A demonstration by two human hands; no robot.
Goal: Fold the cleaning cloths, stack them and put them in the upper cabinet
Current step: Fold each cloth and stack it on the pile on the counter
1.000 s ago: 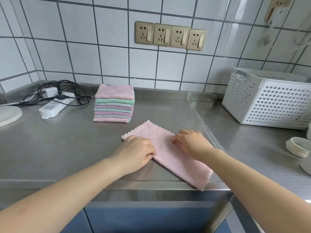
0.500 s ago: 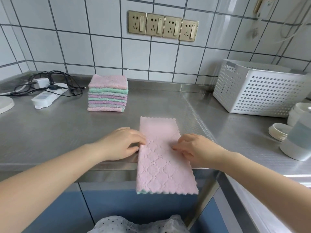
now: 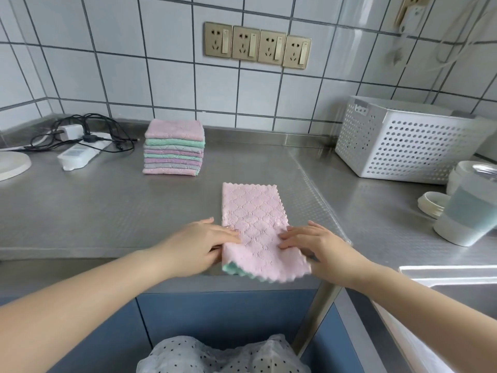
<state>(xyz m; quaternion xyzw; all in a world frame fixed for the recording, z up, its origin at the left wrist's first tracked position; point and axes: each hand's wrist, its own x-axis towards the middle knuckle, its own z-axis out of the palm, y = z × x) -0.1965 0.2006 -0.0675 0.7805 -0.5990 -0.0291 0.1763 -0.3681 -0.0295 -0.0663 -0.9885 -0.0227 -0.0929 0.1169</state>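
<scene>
Evidently both hands, left [image 3: 200, 244] and right [image 3: 313, 243], pinch the pink cloth's [image 3: 252, 222] near corners at the counter [image 3: 94, 211] edge (stack [image 3: 174, 147] waiting behind), presumably to fold it away.

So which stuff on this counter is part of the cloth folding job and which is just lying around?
Job: pink cloth, left hand, right hand, folded stack.

Lying about: white basket, power strip, cables, lidded container.

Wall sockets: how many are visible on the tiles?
5: a row of four brass-coloured sockets side by side on the back wall above the counter, and one more socket at the top right, cut off by the frame edge.
</scene>
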